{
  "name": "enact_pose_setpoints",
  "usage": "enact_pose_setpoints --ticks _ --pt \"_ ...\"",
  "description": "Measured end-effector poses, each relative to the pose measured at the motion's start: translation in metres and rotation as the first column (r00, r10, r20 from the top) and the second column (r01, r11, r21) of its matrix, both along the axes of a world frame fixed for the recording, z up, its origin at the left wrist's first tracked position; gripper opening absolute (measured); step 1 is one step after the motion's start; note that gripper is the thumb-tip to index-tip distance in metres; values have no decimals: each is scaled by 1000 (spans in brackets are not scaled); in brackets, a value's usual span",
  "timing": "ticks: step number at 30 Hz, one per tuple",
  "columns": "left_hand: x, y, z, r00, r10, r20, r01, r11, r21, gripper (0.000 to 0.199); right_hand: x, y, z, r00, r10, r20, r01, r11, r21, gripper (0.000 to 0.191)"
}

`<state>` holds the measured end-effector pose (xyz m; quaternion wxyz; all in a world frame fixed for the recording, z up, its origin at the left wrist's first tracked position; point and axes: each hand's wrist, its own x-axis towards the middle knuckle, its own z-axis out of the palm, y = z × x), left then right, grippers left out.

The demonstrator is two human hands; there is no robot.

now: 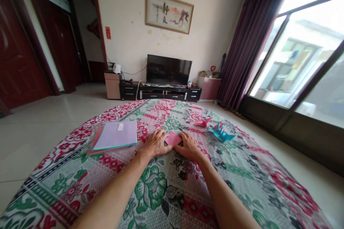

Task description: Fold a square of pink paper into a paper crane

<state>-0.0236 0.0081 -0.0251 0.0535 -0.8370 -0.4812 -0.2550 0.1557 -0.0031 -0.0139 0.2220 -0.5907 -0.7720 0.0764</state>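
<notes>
A small folded piece of pink paper [173,138] lies on the patterned tablecloth, between my two hands. My left hand [158,143] grips its left edge, thumb and fingers bent against it. On the opposite side my right hand [188,145] pinches the right edge, with the thumb near the paper's lower corner. To the right rest folded paper cranes: a pink one [204,122] and a blue one [221,134], with more pink points showing behind the blue. Left of my hands is a stack of coloured paper sheets [115,136], lilac on top, bearing a small white piece [120,127].
The round table is covered by a floral tablecloth [150,189] in red, green and grey. Beyond it a television [169,69] stands on a low black cabinet [161,93]. A purple curtain [242,43] and windows are at the right, dark red doors [21,50] at the left.
</notes>
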Motion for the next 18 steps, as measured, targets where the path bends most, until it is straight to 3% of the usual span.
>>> enact_pose_setpoints --ticks 2,6,11,14,18 --pt "0 1 0 1000 -8 17 8 1000 -3 42 0 3 1 998 -27 -54 27 1000 -12 51" --pt "-1 1 -1 999 -13 30 13 1000 5 44 -6 8 -1 984 -114 -140 123 991 59 27" --pt "-1 1 -3 995 -21 94 24 999 -28 55 -16 10 -7 955 -237 -176 259 959 112 19" --pt "0 0 -2 990 -6 138 16 998 -69 67 -19 12 -8 946 -191 -261 230 965 126 20" --pt "0 -1 2 968 -16 250 47 992 -116 73 -20 13 -6 896 -35 -443 109 984 141 19"
